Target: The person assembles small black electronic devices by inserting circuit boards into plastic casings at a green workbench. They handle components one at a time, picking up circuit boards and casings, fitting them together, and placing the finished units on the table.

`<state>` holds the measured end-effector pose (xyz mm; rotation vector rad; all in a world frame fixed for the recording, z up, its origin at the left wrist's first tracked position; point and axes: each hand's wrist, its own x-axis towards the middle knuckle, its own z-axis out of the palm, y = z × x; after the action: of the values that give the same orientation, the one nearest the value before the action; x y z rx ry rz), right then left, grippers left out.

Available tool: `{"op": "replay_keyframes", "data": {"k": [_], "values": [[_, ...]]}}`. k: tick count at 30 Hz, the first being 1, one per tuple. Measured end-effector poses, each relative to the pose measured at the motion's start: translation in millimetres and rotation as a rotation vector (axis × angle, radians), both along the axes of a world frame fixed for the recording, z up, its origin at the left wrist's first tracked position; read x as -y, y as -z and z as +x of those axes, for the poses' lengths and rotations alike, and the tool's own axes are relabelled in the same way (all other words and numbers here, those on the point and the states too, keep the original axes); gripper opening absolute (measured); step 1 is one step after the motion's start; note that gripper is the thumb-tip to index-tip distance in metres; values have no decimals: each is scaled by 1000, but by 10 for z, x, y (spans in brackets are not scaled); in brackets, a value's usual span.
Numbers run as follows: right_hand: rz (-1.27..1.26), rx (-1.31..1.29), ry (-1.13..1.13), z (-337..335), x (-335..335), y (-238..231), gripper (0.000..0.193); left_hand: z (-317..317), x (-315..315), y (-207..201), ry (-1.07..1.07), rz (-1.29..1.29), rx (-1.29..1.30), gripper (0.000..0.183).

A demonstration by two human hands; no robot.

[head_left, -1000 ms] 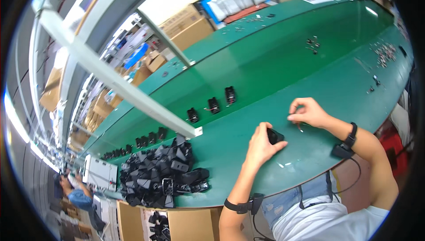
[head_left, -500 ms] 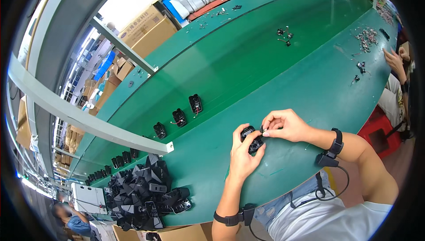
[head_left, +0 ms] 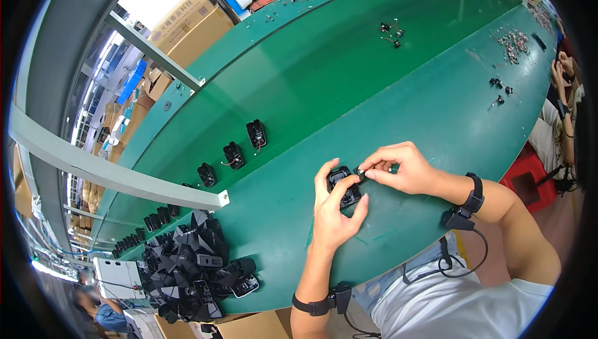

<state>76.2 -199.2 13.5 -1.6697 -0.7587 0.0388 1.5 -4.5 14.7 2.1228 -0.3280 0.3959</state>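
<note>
Between the thumb and fingers of my left hand (head_left: 334, 217) is a black plastic housing (head_left: 339, 180), its hollow inner side facing up, held just above the green bench. The left index finger lies across it. My right hand (head_left: 405, 167) pinches a small dark part (head_left: 359, 174) at the housing's upper right edge, thumb against fingertips. The fingers hide most of that part, and I cannot tell whether it is seated in the housing.
Black housings with wires (head_left: 233, 155) stand in a line on the green belt (head_left: 299, 90). A heap of black casings (head_left: 184, 261) lies left of me. Small wired parts (head_left: 498, 93) sit at the right, near a co-worker's hand (head_left: 559, 74). A grey metal frame (head_left: 124, 174) crosses the left.
The whole view has shifted, so the bench things appear further left and mostly higher. My left index finger now bends further over the housing. The right hand stays pinched beside it.
</note>
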Motion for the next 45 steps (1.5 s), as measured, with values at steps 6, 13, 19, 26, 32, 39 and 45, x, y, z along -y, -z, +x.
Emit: {"op": "replay_keyframes", "data": {"k": [6,13,19,26,32,39,45], "values": [[-58,65,101,-36,53,-76,11,13,47,-35,-33,6,-17,56],[-87,349,-8,-101,2,-85,11,-30,65,-74,76,-197,-136,74],[-47,261,-42,-123,13,-79,10,-11,20,99,202,-422,-171,62],[67,248,-38,-122,57,-215,10,-36,-133,107,367,-951,-452,46],[20,466,44,-198,33,-254,12,-55,-18,31,355,-1048,-507,61],[22,524,120,-225,45,-267,14,-37,-74,48,363,-1165,-522,61],[-75,583,167,-291,30,-281,12,-38,-4,47,316,-1059,-473,64]]}}
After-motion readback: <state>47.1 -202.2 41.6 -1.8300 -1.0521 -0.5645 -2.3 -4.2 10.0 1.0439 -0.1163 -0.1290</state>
